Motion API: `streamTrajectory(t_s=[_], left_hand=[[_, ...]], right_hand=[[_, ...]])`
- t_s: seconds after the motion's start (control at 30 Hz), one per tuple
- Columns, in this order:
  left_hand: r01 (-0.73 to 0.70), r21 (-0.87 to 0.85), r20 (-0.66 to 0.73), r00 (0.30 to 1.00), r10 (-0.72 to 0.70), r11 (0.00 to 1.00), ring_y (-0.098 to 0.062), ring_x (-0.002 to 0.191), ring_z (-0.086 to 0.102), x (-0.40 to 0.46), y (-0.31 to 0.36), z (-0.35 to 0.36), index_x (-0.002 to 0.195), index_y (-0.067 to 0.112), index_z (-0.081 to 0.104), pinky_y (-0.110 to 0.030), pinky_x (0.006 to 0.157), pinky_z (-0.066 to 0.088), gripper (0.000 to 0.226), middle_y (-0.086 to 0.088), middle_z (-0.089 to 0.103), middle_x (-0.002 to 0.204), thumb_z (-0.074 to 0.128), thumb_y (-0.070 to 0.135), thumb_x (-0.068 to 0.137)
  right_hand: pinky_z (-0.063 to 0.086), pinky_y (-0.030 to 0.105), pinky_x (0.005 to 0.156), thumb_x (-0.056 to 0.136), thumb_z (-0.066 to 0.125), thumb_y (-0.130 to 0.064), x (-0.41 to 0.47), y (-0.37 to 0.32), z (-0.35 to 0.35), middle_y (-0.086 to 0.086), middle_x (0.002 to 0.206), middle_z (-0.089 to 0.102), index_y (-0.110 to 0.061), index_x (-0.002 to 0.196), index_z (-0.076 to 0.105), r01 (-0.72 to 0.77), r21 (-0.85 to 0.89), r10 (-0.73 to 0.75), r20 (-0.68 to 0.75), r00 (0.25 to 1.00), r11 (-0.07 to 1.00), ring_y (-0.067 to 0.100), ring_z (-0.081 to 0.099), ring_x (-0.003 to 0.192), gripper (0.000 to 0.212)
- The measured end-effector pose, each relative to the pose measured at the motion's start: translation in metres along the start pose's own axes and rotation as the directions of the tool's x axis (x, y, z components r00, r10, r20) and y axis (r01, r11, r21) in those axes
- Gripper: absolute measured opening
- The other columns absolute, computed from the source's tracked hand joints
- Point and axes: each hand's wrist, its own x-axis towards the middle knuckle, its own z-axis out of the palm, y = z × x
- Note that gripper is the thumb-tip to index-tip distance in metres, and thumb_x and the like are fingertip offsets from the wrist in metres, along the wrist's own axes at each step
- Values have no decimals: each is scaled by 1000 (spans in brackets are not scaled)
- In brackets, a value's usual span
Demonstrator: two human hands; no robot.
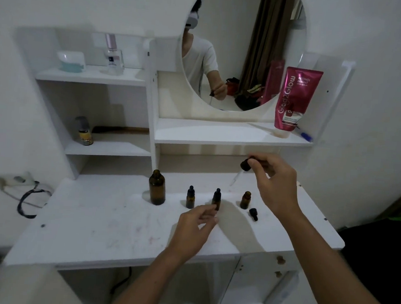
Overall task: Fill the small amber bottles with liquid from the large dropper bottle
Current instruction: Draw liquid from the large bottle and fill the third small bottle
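Observation:
The large amber bottle (157, 190) stands uncapped on the white tabletop (108, 219). To its right stand three small amber bottles in a row: the left one (190, 197) and the middle one (216, 198) carry black dropper caps, the right one (245, 200) is uncapped. Its small black cap (253, 214) lies on the table beside it. My right hand (276, 184) holds the large glass dropper (240, 170) by its black bulb, above the table between the middle and right bottles. My left hand (195, 225) hovers just in front of the middle bottle, fingers apart, holding nothing.
A shelf unit with a round mirror (241, 47) rises behind the bottles. A pink tube (296, 99) and a blue pen (305, 136) sit on the shelf above my right hand. A small jar (85, 134) stands on the left shelf. A cable (26, 200) hangs left of the table.

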Motion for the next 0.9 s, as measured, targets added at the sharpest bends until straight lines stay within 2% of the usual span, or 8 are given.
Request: streamTrajectory(t_s=[0.2,0.3,0.43,0.6,0.67,0.73,0.83,0.9], left_hand=[[79,-5,-239,968,-78,997,1,89,66,-11,-12,-64,109,24,71,-11,76,52,18,14,71,94,74,26,92],[120,2,-376,920,-110,993,-4,81,64,-10,-21,-90,98,25,69,-15,70,53,13,9,69,85,77,26,89],[170,97,-492,865,-102,981,-9,88,61,0,-40,-119,102,27,60,-25,77,55,33,12,64,96,84,33,81],[253,117,-360,912,-196,960,-14,119,57,16,-53,-126,135,27,50,-37,103,52,67,10,59,132,84,41,80],[258,129,-313,927,-208,957,-13,126,54,22,-55,-123,143,28,46,-39,109,48,72,9,57,141,81,43,83],[248,143,-289,936,-199,958,-13,125,56,26,-56,-122,143,27,48,-37,108,48,67,9,60,139,78,44,85],[220,171,-276,946,-168,960,-11,112,61,27,-56,-123,133,24,58,-18,92,46,50,12,66,120,76,38,88],[207,183,-277,949,-152,961,-9,105,61,26,-54,-124,129,24,60,-12,85,42,44,13,67,114,76,36,89]], right_hand=[[53,11,90,98,71,-15,-3,-37,46,-11,102,77,-25,110,75,-15,169,4,66,998,985,2,72,99,17],[52,11,90,98,72,-16,-3,-52,74,-10,103,77,-20,110,77,-26,224,12,63,998,974,3,72,100,14],[55,20,94,98,70,-14,-1,-67,109,-6,107,76,-14,114,76,22,244,-47,95,994,969,7,72,103,17],[55,20,94,99,69,-13,8,-84,134,-6,107,76,-13,114,76,16,297,-54,120,991,955,7,71,103,16],[55,20,95,98,70,-14,11,-88,141,-6,107,76,-14,113,76,13,297,-53,129,990,955,6,71,103,16],[55,21,96,98,70,-13,11,-88,147,-5,108,76,-14,113,76,22,283,-65,146,987,959,6,71,102,16],[56,20,95,98,70,-13,10,-85,155,-4,107,76,-13,112,76,45,237,-86,166,982,971,6,71,100,16],[55,18,94,99,69,-13,9,-83,160,-4,107,75,-13,112,76,47,213,-89,190,978,976,6,71,100,15]])
